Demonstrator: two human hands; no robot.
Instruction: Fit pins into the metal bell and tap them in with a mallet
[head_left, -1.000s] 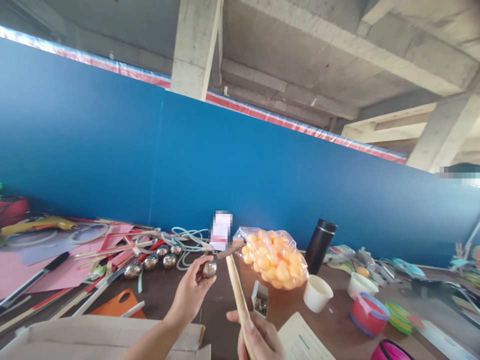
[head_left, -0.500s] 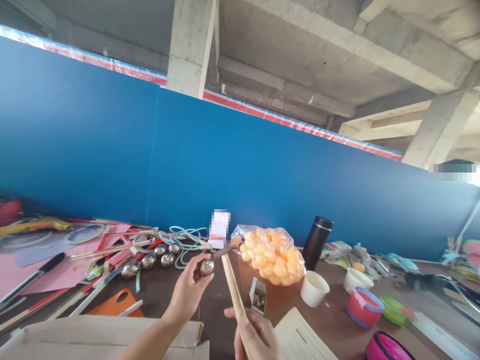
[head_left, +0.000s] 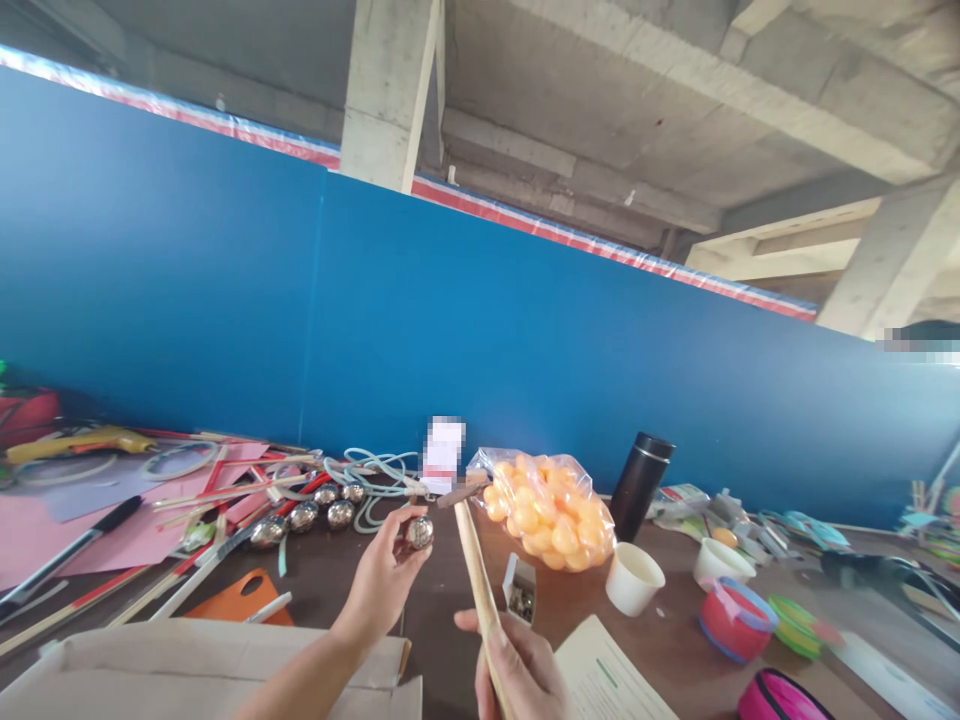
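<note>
A shiny metal ball [head_left: 421, 532] sits between the thumb and fingers of my left hand [head_left: 382, 575], raised over the brown table. My right hand [head_left: 521, 665] is wrapped round the wooden handle of a hammer [head_left: 478, 570]. The dark hammer head is up and just right of the ball, with a small gap between them in the picture. Several similar metal balls [head_left: 303, 516] lie on the table to the left of my left hand. Just beyond my right hand stands a small open box [head_left: 520, 588] with small metal pieces in it.
A clear bag of orange balls [head_left: 551, 515] lies behind the hammer. Right of it are a black bottle [head_left: 642, 486], a white cup [head_left: 634, 578] and a red-and-blue bowl [head_left: 739, 620]. Cardboard [head_left: 225, 665], an orange board [head_left: 244, 598], sticks and cords crowd the left. Blue partition [head_left: 480, 330] behind.
The hammer head has risen slightly and moved a little away from the ball. Both hands keep their grips. The whole view has shifted slightly.
</note>
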